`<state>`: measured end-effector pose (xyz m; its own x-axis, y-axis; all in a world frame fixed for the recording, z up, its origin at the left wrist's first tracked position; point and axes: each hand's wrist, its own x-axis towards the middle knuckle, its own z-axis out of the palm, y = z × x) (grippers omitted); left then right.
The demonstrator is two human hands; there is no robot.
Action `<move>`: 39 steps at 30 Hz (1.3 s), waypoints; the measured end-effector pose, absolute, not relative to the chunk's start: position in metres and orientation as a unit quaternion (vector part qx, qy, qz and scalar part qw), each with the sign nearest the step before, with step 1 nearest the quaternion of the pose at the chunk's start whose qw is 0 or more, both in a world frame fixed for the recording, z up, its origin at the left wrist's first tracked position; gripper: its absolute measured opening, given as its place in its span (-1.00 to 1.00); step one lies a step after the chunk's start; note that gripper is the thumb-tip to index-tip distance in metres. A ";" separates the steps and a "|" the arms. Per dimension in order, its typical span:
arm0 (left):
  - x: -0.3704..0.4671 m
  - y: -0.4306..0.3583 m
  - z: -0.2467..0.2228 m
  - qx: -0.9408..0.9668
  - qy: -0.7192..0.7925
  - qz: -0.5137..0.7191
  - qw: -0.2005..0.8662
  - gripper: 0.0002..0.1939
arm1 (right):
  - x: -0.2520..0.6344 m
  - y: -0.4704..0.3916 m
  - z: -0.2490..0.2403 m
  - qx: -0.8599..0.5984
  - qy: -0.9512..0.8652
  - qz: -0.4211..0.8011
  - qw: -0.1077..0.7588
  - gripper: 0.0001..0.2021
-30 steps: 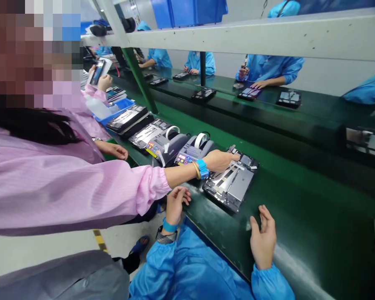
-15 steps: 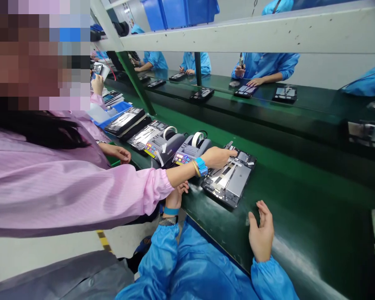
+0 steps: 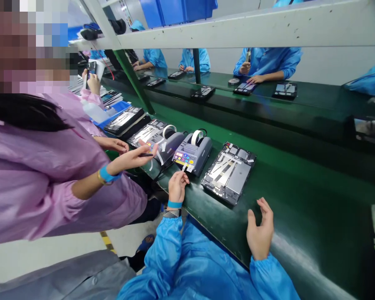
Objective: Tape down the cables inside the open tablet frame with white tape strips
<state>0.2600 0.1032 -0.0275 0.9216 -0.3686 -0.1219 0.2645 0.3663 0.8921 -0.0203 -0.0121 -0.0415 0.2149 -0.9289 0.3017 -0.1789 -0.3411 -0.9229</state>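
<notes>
My left hand [image 3: 177, 186] is at the front of a grey tape dispenser [image 3: 194, 152] with coloured buttons, its fingertips pinched on a short strip of white tape [image 3: 184, 166] at the outlet. To the right lies an opened tablet [image 3: 229, 173], its inner parts and ribbon cables facing up; it looks like a stack of more than one. My right hand [image 3: 260, 231] rests at the green bench edge, fingers apart and curved, holding nothing. A roll of tape [image 3: 196, 138] sits in the dispenser's top.
A second tape dispenser [image 3: 168, 146] and more opened tablets [image 3: 125, 121] stand to the left. Beside me a person in pink holds out a hand [image 3: 131, 158] with a thin dark object. A white shelf beam [image 3: 225, 34] crosses above; people in blue work beyond it.
The co-worker's arm has withdrawn left from the tablet with a thin dark object in hand. My left hand has moved up to the dispenser and pinched the tape. My right hand is nearly still.
</notes>
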 end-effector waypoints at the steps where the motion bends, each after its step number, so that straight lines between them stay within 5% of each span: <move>1: 0.261 0.102 -0.029 0.528 -0.052 -0.189 0.826 -0.64 | -0.017 -0.008 -0.033 -0.689 0.402 -0.475 0.371 -0.61; 5: 0.262 0.099 -0.032 0.532 -0.065 -0.167 0.827 -0.61 | -0.005 0.012 -0.006 -0.743 0.348 -0.467 0.329 -0.69; 13: 0.204 0.150 -0.007 0.608 -0.160 -0.204 0.751 -0.62 | -0.005 0.025 0.003 -0.760 0.304 -0.422 0.390 -0.89; 20: 0.142 0.137 0.023 0.630 -0.337 -0.297 0.633 -0.66 | -0.020 0.013 0.053 -0.757 0.302 -0.375 0.442 -0.89; 27: 0.122 0.108 0.030 0.617 -0.448 -0.295 0.577 -0.67 | -0.031 0.007 0.044 -0.721 0.319 -0.348 0.507 -0.86; 39: 0.103 0.080 0.028 0.641 -0.478 -0.300 0.520 -0.65 | -0.055 0.001 0.051 -0.724 0.309 -0.440 0.433 -0.90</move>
